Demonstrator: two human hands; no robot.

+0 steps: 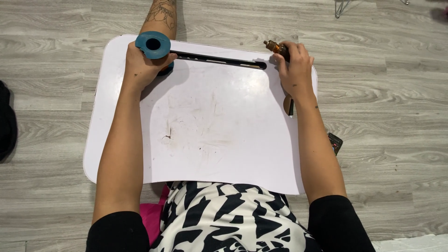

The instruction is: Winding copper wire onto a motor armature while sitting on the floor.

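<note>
A white lap tray [210, 126] rests over my legs. At its far left corner my left hand [140, 65] grips a blue spool-like roll with a dark centre hole [154, 45]. At the far right corner my right hand [295, 65] is closed around a small amber bottle with a brown cap [276, 47], which pokes out to the left of my fingers. A long black slot [219, 59] runs along the tray's far edge between the two hands.
The tray lies over a grey wood-plank floor [387, 93]. A small dark device [334, 143] lies on the floor just right of my right forearm. A black object [7, 121] sits at the left edge. Metal legs [343, 7] stand at the top right.
</note>
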